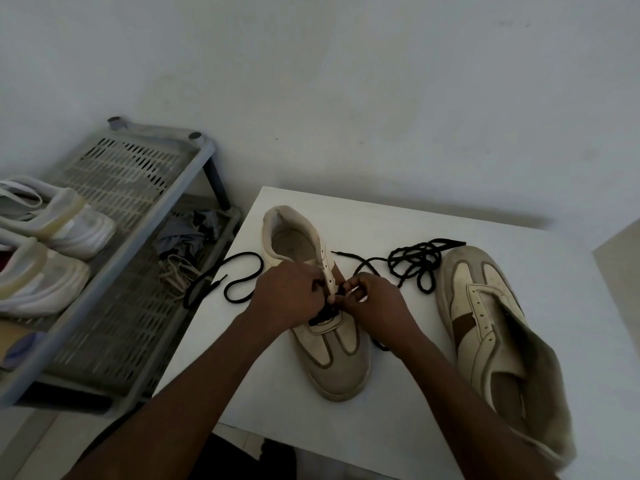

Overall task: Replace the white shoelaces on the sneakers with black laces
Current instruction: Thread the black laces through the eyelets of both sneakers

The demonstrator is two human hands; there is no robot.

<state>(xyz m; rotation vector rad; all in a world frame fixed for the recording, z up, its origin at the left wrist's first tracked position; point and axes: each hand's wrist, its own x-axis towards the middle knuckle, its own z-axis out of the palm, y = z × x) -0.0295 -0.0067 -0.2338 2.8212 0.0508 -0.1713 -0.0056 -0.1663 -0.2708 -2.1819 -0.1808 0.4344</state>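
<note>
Left hand (287,292) and right hand (374,303) close together, both pinching black lace (242,271) at mid eyelets of sneaker (332,355), mid-table (519,244), directly under both hands, toe toward near edge, heel toward far edge. Spare lace (419,265) heaped just beside unlaced second sneaker (485,323) at right edge. Shoe rack (138,188) off left edge: white shoes (69,230) on top shelf, pale old laces (180,271) below.

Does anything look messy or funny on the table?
Yes. The unlaced sneaker points the opposite way to the sneaker being laced, its heel end slumped, and the spare black lace beside its toe lies in a tangled heap.
</note>
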